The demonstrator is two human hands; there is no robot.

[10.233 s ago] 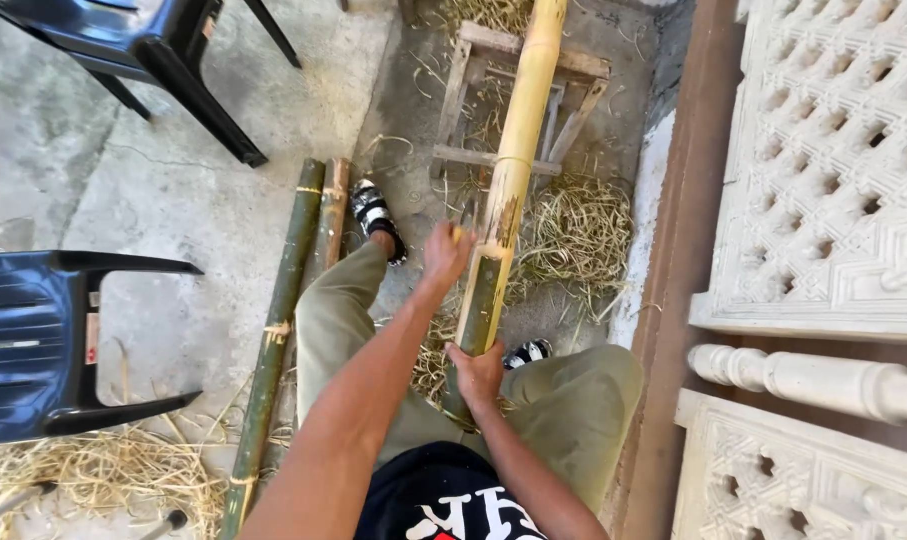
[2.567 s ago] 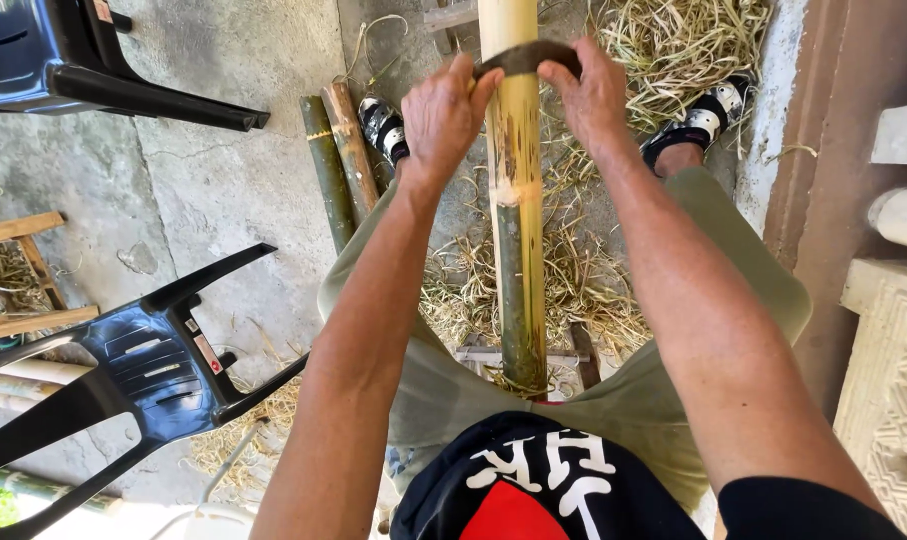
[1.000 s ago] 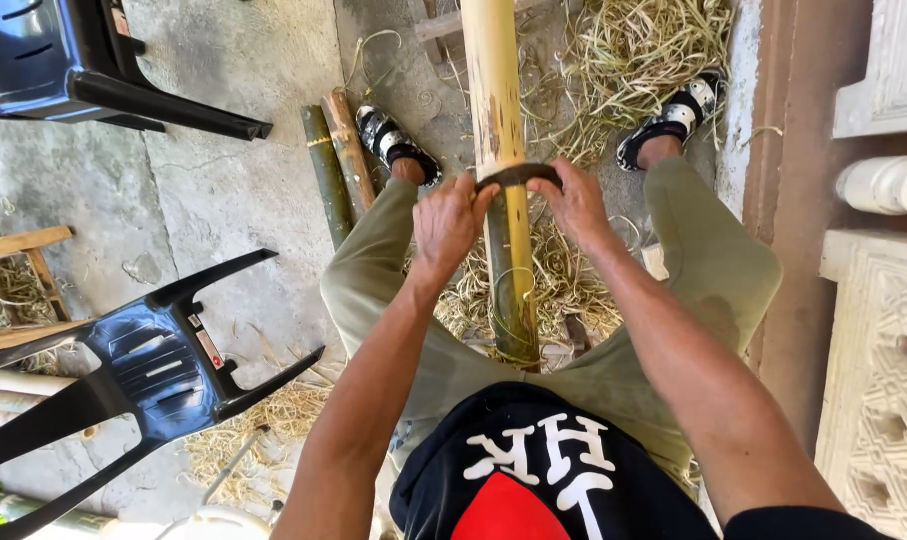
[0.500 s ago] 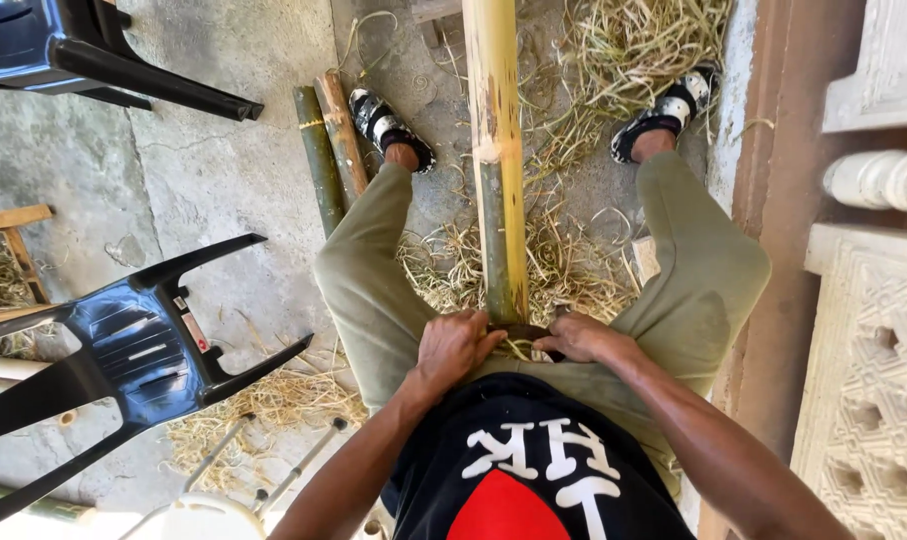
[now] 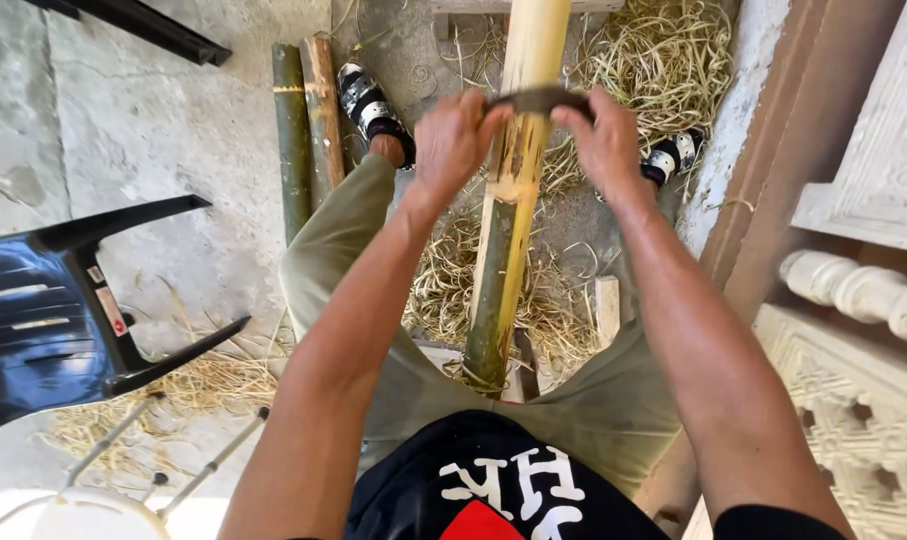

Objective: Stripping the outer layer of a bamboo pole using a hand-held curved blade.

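Note:
A long bamboo pole point(image 5: 513, 190) runs from between my knees away up the frame, pale yellow where its skin is scraped off and green near my lap. Across it lies a dark curved scraping blade point(image 5: 539, 99). My left hand point(image 5: 451, 140) grips the blade's left end and my right hand point(image 5: 603, 140) grips its right end, both arms stretched out over the pole. Straw-like bamboo shavings point(image 5: 453, 290) lie on the ground under the pole and around my sandalled feet.
Two short green bamboo lengths point(image 5: 305, 130) lie on the concrete to the left of my leg. A dark blue plastic chair point(image 5: 53, 310) lies tipped over at the left. White carved balustrade pieces point(image 5: 853, 290) and a brown wall edge stand at the right.
Half a second ago both hands and the blade were down near my lap. They have since moved up the pole, away from me, to its pale upper part.

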